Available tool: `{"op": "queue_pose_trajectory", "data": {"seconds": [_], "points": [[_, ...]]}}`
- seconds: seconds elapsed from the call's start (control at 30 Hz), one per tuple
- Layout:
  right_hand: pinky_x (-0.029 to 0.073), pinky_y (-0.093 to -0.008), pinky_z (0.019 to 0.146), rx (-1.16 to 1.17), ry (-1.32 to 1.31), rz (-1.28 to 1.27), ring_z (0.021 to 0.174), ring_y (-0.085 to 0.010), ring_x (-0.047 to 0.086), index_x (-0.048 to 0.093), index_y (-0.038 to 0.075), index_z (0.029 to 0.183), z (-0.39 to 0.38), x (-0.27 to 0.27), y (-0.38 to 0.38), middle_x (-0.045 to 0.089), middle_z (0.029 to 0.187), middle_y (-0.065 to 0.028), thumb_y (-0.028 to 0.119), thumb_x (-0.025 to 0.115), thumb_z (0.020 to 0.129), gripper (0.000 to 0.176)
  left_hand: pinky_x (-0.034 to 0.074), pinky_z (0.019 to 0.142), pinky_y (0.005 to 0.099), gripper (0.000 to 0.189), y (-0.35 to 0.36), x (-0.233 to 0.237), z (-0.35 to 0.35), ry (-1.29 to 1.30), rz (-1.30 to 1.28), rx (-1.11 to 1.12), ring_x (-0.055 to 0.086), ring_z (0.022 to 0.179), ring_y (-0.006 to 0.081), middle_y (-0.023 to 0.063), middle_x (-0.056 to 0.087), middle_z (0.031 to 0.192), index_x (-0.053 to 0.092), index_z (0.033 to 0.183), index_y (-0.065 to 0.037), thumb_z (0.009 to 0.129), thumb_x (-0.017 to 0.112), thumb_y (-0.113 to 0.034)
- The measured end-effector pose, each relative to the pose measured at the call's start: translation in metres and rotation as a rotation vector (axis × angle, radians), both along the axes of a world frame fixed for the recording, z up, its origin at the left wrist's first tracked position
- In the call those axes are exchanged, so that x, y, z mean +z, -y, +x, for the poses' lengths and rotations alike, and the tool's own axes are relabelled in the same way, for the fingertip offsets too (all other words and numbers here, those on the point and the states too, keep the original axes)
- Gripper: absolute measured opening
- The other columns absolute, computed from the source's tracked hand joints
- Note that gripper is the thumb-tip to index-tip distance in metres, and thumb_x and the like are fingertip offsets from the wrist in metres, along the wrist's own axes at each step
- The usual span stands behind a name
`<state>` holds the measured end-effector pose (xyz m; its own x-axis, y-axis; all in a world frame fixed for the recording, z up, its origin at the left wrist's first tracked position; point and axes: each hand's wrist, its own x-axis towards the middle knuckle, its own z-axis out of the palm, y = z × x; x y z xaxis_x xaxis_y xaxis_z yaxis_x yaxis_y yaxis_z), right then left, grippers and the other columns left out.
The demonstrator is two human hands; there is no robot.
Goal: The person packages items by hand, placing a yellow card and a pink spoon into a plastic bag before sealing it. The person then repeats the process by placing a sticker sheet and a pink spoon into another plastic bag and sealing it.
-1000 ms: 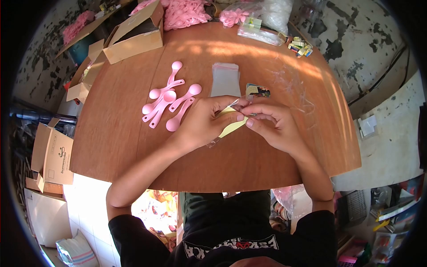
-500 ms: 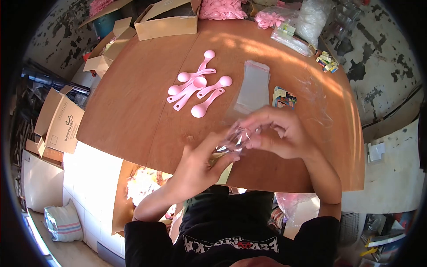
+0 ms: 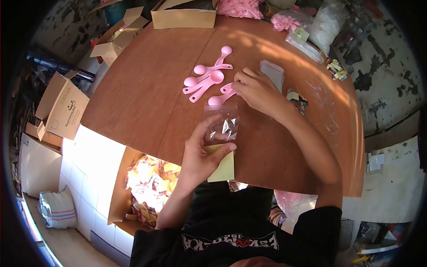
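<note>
Head view: clear bag (image 3: 221,124) and yellow card (image 3: 223,170) clasped together by fingers of left hand (image 3: 200,155), held above near edge of tabletop (image 3: 147,98). Pink spoon (image 3: 219,98) pinched at handle by right hand (image 3: 258,91), just beside spoon pile (image 3: 205,78).

Head-worn view, steeply down, close.

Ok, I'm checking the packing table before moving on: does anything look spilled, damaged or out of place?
Nothing looks damaged. The pink spoons lie in a loose crisscross heap, and the yellow card in the left hand sticks out below the clear bag, past the table edge.
</note>
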<state>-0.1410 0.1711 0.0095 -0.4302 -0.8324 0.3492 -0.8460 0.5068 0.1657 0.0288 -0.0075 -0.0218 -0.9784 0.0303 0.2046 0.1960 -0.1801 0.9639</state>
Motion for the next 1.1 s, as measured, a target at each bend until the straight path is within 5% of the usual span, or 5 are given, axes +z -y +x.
{"op": "queue_pose_trajectory", "data": {"seconds": [0.27, 0.43, 0.57, 0.83, 1.1], "points": [[0.049, -0.0356, 0.071, -0.011, 0.058, -0.14, 0.083, -0.0243, 0.059, 0.06, 0.002, 0.083, 0.013, 0.012, -0.019, 0.06, 0.084, -0.0081, 0.003, 0.06, 0.079, 0.004, 0.055, 0.082, 0.0262, 0.065, 0.0, 0.0, -0.001, -0.024, 0.05, -0.062, 0.06, 0.095, 0.0129, 0.0118, 0.052, 0.128, 0.039, 0.136, 0.003, 0.079, 0.07, 0.009], [0.049, -0.0226, 0.069, -0.114, 0.889, -0.737, 0.073, -0.0098, 0.061, 0.058, 0.002, 0.089, 0.033, 0.036, -0.038, 0.063, 0.085, -0.0051, 0.006, 0.057, 0.093, 0.005, 0.055, 0.083, 0.0264, 0.065, 0.001, 0.001, -0.001, -0.01, 0.091, -0.096, 0.061, 0.097, 0.0141, 0.0122, 0.051, 0.13, 0.038, 0.137, 0.003, 0.08, 0.069, 0.009], [0.052, -0.0235, 0.065, -0.087, 0.887, -1.14, 0.073, -0.0112, 0.064, 0.059, -0.001, 0.1, 0.071, 0.062, -0.054, 0.066, 0.089, -0.0078, 0.006, 0.062, 0.091, 0.012, 0.057, 0.076, 0.0289, 0.07, -0.005, 0.004, -0.001, -0.061, -0.018, -0.08, 0.064, 0.095, 0.0174, 0.0153, 0.062, 0.109, 0.035, 0.138, 0.001, 0.079, 0.072, 0.006], [0.055, -0.0241, 0.067, -0.074, 0.828, -1.248, 0.075, -0.0147, 0.067, 0.062, -0.005, 0.105, 0.111, 0.065, -0.096, 0.068, 0.091, -0.0102, 0.005, 0.062, 0.091, 0.017, 0.058, 0.078, 0.0274, 0.074, -0.034, 0.01, 0.003, -0.001, 0.051, -0.276, 0.062, 0.098, 0.0156, 0.0095, 0.061, 0.102, 0.033, 0.139, -0.001, 0.078, 0.071, 0.011], [0.054, -0.0238, 0.065, -0.181, 0.779, -1.169, 0.072, -0.0133, 0.067, 0.065, -0.004, 0.104, 0.118, 0.055, -0.109, 0.069, 0.086, -0.0093, 0.008, 0.065, 0.09, 0.018, 0.054, 0.085, 0.0292, 0.08, -0.042, 0.012, 0.005, -0.074, 0.091, -0.441, 0.061, 0.099, 0.0156, 0.0119, 0.046, 0.134, 0.029, 0.144, -0.004, 0.077, 0.068, 0.014]]}}
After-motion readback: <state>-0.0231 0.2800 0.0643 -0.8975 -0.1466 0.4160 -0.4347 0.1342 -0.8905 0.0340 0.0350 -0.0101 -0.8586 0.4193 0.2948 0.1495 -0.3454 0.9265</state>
